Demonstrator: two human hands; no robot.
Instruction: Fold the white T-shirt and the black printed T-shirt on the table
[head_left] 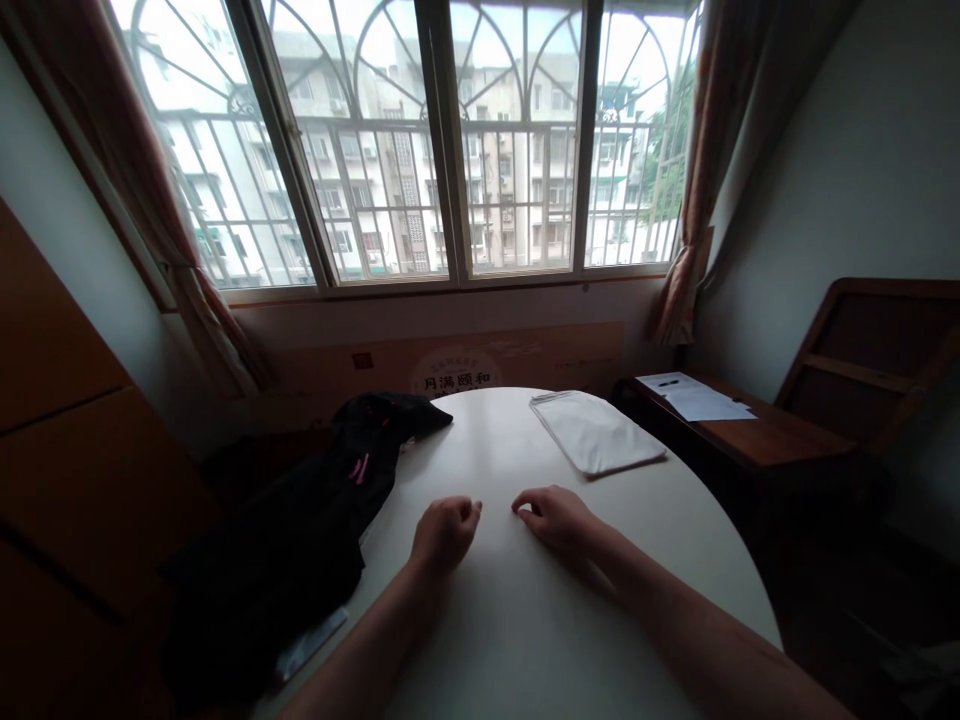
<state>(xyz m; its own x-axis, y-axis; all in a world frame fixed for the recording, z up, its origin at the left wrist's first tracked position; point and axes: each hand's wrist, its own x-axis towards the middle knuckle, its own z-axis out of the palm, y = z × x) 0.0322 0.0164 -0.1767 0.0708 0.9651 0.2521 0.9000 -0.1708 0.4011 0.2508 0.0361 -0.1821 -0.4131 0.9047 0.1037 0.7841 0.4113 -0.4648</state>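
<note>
My left hand (447, 533) rests on the white round table (495, 620) with its fingers curled into a loose fist, and nothing shows in it. To its right, my right hand (553, 515) lies on the tabletop, fingers bent and the thumb a little apart from the index finger, holding nothing. A folded white cloth (596, 432) lies beyond my right hand, at the table's far right. Dark clothing (300, 540) with a small pink mark drapes over the left edge, left of my left hand. Neither hand touches the cloth or the clothing.
A flat, pale packet (311, 640) sits at the table's left edge near my left forearm. Papers (701, 398) with a pen lie on a wooden bench (787, 435) at the right. Behind the table are a printed cardboard box (525, 355), barred windows and tied curtains (682, 285).
</note>
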